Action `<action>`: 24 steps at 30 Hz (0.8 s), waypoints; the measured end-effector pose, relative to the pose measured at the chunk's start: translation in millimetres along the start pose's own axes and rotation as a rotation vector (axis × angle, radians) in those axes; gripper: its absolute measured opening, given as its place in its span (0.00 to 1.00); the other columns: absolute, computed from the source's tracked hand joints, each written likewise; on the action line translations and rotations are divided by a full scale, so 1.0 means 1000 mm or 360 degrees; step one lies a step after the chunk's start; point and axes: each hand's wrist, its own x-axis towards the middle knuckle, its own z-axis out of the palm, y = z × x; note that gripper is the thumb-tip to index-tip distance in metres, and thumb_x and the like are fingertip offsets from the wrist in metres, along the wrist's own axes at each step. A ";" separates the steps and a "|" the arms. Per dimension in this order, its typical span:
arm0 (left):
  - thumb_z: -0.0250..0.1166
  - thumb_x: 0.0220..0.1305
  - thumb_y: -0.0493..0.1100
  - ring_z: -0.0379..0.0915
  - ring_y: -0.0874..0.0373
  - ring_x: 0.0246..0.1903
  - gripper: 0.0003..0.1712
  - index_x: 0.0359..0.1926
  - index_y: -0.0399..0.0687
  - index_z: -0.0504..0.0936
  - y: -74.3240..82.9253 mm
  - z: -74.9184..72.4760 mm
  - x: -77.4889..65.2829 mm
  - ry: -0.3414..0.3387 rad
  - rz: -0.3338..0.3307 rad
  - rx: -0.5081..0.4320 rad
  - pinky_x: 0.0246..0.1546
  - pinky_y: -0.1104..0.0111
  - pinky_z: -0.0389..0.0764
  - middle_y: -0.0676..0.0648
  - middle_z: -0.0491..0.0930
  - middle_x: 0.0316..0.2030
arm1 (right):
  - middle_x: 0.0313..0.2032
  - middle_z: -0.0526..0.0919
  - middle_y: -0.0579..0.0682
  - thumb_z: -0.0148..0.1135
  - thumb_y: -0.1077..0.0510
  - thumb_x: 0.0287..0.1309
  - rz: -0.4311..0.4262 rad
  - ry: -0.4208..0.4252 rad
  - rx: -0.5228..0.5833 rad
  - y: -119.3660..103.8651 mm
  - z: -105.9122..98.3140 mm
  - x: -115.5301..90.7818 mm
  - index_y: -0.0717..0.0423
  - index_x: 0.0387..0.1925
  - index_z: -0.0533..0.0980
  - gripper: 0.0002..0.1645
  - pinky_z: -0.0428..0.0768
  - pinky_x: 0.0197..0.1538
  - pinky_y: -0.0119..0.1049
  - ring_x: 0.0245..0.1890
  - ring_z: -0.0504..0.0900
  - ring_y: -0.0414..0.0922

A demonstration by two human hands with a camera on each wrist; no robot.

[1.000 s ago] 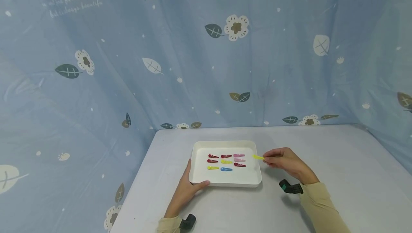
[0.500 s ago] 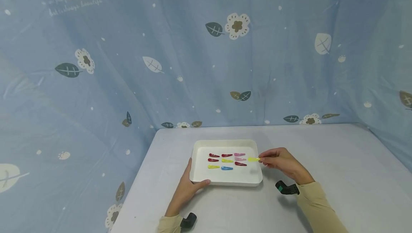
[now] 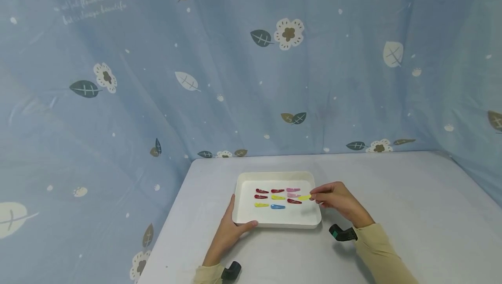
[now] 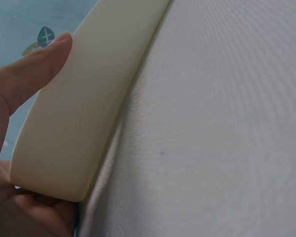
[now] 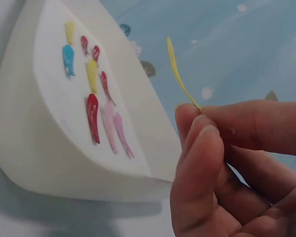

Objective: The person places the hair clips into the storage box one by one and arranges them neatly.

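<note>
My right hand (image 3: 338,200) pinches a yellow snap hair clip (image 3: 304,197) by one end, between thumb and fingertips, over the right side of a white tray (image 3: 298,218). In the right wrist view the clip (image 5: 174,67) points up and away from the fingers. Several hair clips lie in the tray in rows: red ones (image 3: 277,191), yellow ones (image 3: 261,205), pink ones (image 3: 293,190) and a blue one (image 3: 278,207). My left hand (image 3: 228,234) holds the tray's near left corner, its thumb (image 4: 44,61) on the near wall and other fingers curled at the corner.
The tray stands on a table with a white cloth (image 3: 396,197). Behind and to the left hangs a blue curtain (image 3: 219,49) printed with leaves and flowers. Each wrist wears a black camera, such as the right one (image 3: 342,233).
My right hand has moved left with the yellow clip, from the tray's right rim to over its inside, beside the pink and red clips. The left hand keeps its hold on the tray.
</note>
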 end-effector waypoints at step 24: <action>0.83 0.48 0.60 0.44 0.37 0.82 0.75 0.84 0.46 0.42 -0.001 0.000 0.000 -0.0002 0.0023 -0.0035 0.78 0.35 0.53 0.40 0.48 0.83 | 0.31 0.90 0.55 0.69 0.64 0.59 -0.0051 0.0391 -0.0447 -0.015 0.052 0.003 0.65 0.37 0.87 0.07 0.78 0.27 0.33 0.23 0.78 0.44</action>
